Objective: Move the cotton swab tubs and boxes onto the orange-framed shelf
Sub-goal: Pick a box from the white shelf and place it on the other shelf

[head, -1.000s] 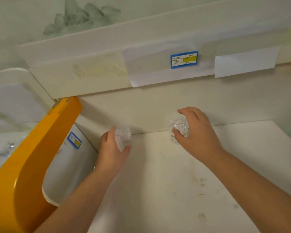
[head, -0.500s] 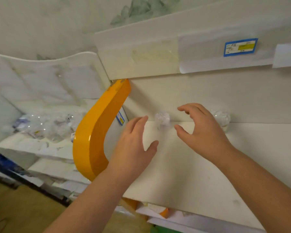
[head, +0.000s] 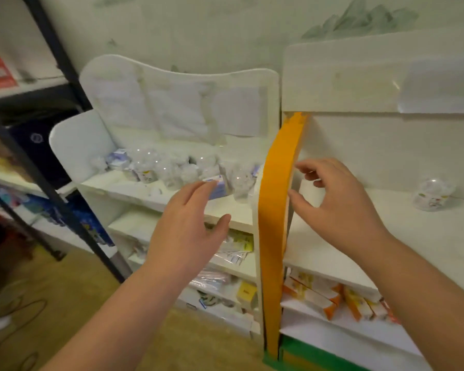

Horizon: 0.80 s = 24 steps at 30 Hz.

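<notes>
While both hands are empty, the return reach is judged in hand: the left hand [head: 190, 231] is spread toward the cotton swab tubs and boxes [head: 188, 174] (white shelf, front edge); the right hand [head: 340, 202], loosely curled, hovers by the orange frame [head: 276, 199]. One placed tub [head: 431, 195] stands on the orange-framed shelf [head: 426, 236]. A firm grasp is required next.

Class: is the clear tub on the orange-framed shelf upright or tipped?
Upright: the clear tub stands on its base on the shelf board, lid uppermost.

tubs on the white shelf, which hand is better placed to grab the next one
Left. The left hand is open and reaching toward the tubs on the white shelf. The right hand is beyond the orange frame, over the other shelf.
</notes>
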Motion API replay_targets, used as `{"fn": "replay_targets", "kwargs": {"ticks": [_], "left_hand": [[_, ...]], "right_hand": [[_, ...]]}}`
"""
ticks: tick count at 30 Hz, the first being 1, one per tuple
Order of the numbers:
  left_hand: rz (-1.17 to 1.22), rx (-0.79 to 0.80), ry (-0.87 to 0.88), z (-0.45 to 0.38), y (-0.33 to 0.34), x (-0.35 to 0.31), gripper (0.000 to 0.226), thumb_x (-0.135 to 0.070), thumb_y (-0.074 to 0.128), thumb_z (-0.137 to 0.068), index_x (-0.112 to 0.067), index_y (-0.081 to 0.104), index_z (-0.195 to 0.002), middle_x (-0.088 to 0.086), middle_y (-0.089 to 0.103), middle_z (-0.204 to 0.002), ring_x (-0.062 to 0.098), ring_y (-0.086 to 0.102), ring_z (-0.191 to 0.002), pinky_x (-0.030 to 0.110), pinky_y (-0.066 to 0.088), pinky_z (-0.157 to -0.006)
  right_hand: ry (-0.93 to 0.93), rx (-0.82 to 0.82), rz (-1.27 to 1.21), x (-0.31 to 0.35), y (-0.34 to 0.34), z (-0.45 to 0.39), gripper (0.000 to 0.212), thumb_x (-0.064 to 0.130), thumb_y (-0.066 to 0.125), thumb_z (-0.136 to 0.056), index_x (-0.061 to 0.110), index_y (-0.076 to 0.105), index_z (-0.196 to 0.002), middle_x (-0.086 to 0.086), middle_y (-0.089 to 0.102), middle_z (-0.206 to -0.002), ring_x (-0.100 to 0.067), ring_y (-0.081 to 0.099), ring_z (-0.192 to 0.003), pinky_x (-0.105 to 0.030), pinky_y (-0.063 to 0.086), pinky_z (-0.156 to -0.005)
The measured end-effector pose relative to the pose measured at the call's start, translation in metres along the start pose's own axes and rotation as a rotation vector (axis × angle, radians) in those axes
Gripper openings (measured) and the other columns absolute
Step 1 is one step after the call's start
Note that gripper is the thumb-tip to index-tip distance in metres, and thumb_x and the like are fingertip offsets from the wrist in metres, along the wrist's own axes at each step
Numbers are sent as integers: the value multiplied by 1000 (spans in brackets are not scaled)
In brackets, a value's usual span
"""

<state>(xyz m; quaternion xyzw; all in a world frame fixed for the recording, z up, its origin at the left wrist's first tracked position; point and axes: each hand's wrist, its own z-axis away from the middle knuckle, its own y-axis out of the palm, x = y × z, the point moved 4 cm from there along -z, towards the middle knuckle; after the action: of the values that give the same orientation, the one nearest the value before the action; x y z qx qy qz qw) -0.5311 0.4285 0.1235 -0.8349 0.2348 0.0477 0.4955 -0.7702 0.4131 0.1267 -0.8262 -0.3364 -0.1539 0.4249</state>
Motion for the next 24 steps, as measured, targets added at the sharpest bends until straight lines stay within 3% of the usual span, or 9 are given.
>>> {"fn": "replay_targets", "kwargs": {"ticks": [6,11,14,17,21,24], "left_hand": [[-75,42,-129,32,-41,83,67,-48,58,-88,-28,32,-146,-13,33,-144,9,31,-132,28,35,-104],[-110,32,-202,43,-64,141,68,-50,56,-88,-29,30,-146,-14,32,-145,13,41,-126,34,39,-105],[-127,8,-256,37,-67,176,67,-51,56,-88,-30,30,-146,-15,32,-145,10,28,-134,32,34,-107],[-161,12,-280,24,-62,208,67,-51,56,-88,-29,31,-146,-15,34,-144,10,28,-134,30,32,-106],[-198,24,-315,-6,-54,253,69,-51,57,-88,-29,30,-147,-14,33,-146,11,28,-135,30,30,-108],[-217,13,-347,-36,-50,290,68,-51,57,-88,-30,30,-147,-15,32,-145,9,27,-135,29,30,-107]], "right_hand": [[-44,75,13,70,65,0,45,35,67,-84,31,54,-127,18,50,-116,-4,51,-112,-28,45,-97],[-64,165,33,106,121,-5,46,37,68,-85,32,53,-128,18,50,-116,0,48,-109,-21,40,-94],[-92,224,29,112,155,-15,43,36,67,-86,29,55,-127,14,52,-116,-3,49,-110,-21,39,-95],[-91,240,12,110,192,-34,41,35,67,-86,28,56,-125,13,53,-118,-8,50,-113,-27,42,-98],[-100,248,-32,108,247,-71,41,36,67,-85,30,56,-123,14,53,-119,-7,50,-112,-23,39,-95],[-90,246,-86,111,289,-107,40,36,67,-83,30,58,-122,13,53,-119,-11,52,-113,-30,44,-96]]}}
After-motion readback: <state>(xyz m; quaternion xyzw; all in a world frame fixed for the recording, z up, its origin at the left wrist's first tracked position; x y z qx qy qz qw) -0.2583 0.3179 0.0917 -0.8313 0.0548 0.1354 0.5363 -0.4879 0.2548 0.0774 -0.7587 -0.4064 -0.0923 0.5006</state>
